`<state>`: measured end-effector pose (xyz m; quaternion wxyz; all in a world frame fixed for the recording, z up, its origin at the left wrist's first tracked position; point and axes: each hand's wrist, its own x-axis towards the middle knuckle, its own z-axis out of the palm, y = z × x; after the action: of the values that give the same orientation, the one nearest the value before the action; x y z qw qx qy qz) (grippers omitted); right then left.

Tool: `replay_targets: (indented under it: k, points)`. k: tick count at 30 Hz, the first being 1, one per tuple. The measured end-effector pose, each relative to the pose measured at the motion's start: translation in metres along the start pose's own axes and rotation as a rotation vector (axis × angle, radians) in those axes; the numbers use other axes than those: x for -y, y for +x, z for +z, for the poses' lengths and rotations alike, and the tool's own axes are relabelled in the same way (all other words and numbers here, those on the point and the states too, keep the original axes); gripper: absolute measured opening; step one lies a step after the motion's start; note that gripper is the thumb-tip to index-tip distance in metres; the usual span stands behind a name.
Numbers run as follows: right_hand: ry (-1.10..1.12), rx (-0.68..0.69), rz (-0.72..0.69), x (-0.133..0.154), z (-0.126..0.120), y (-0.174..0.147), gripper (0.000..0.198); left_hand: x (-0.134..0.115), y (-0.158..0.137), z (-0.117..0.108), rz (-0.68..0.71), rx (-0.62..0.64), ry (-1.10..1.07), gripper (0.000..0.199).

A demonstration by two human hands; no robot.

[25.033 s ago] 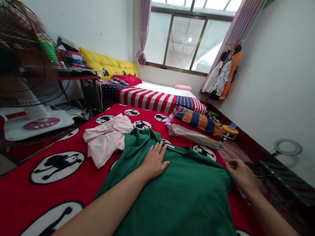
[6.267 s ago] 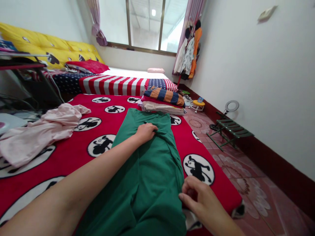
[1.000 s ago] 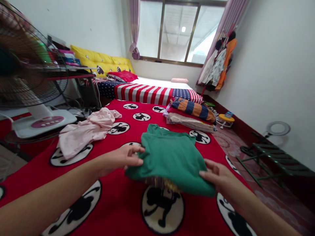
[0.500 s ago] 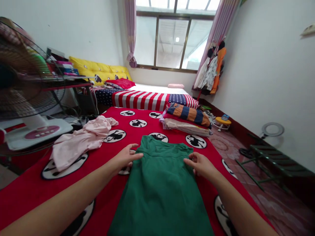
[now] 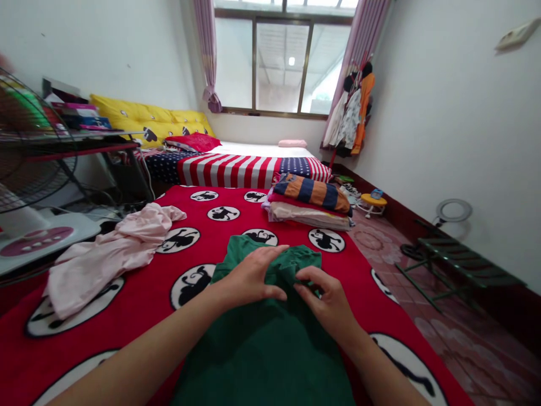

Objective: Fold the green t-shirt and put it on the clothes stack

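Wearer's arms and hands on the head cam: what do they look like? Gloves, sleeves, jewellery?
Left hand and right hand: both bare, no gloves, no rings visible. Left forearm and right forearm: no sleeve in view up to the picture's edge, no watch, bracelet, cable or marking visible. Nail detail is too small to tell.

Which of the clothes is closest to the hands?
The green garment, directly underneath. The pink garment lies crumpled to its left; the folded stack sits farther back.
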<state>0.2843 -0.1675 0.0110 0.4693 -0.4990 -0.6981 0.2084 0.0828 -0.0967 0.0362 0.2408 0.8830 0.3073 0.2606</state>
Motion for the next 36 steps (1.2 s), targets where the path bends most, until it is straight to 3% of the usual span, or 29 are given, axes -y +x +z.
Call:
replay_targets:
  k: [1,2,4,6,9,13,17,19,21,25,28,33,36]
  points:
    - [0.033,0.012,-0.04,0.003,0.001,-0.002,0.007,-0.002,0.004,0.004,0.038,0.052,-0.042,0.093]
    - [0.046,0.023,-0.066,0.006,0.002,-0.004,0.007,-0.002,0.007,0.007,0.058,0.095,-0.08,0.086]
    - [0.013,0.054,-0.062,0.008,0.001,-0.006,0.009,-0.002,0.01,0.011,0.035,0.134,-0.141,0.049]
    - [-0.06,0.096,-0.004,0.01,-0.001,-0.007,0.02,-0.001,0.01,0.014,-0.012,0.093,-0.177,0.02]
    - [-0.04,0.149,0.098,0.009,-0.002,-0.005,0.018,-0.004,0.011,0.016,0.01,-0.056,-0.189,0.016]
    - [0.311,0.062,0.357,-0.009,0.0,0.0,0.024,-0.002,0.011,0.006,0.0,-0.158,-0.13,0.018]
    - [0.459,-0.029,0.568,-0.036,-0.001,0.003,0.056,0.021,-0.003,-0.038,-0.367,-0.148,0.215,0.034]
    - [0.391,-0.027,0.559,-0.04,-0.002,0.003,0.07,0.035,-0.014,-0.064,-0.597,-0.108,0.434,0.041]
    - [0.246,-0.035,0.461,-0.037,-0.004,0.002,0.071,0.044,-0.026,-0.084,-0.753,-0.002,0.485,0.052]
    - [0.029,0.009,0.333,-0.025,-0.007,0.001,0.047,0.053,-0.04,-0.089,-0.875,0.289,0.107,0.057]
    - [0.044,0.065,0.347,-0.028,-0.008,0.0,0.038,0.057,-0.042,-0.079,-0.826,0.386,-0.03,0.046]
    - [0.13,0.065,0.364,-0.037,-0.007,0.001,0.047,0.052,-0.036,-0.075,-0.576,0.251,-0.267,0.034]
    - [0.189,0.034,0.353,-0.037,-0.007,0.002,0.054,0.047,-0.032,-0.073,-0.566,0.149,-0.473,0.04]
